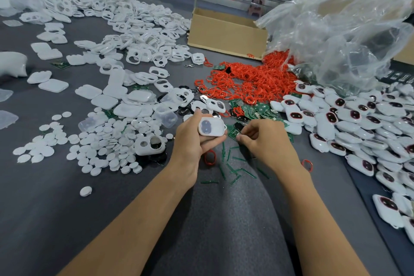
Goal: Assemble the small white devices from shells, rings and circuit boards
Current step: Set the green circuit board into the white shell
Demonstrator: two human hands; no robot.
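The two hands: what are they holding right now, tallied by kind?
white shell: 1, in the left hand
green circuit board: 1, in the right hand
Total: 2

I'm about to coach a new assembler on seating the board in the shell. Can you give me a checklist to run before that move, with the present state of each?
1. Shell held in the left hand: ok.
2. Shell's open side facing up: cannot tell.
3. Green board in the right hand, pinched at the fingertips: ok.
4. Board beside the shell, not yet in it: ok.
5. Red ring within reach, on the table below the hands: ok.
6. Board orientation: cannot tell, too small.
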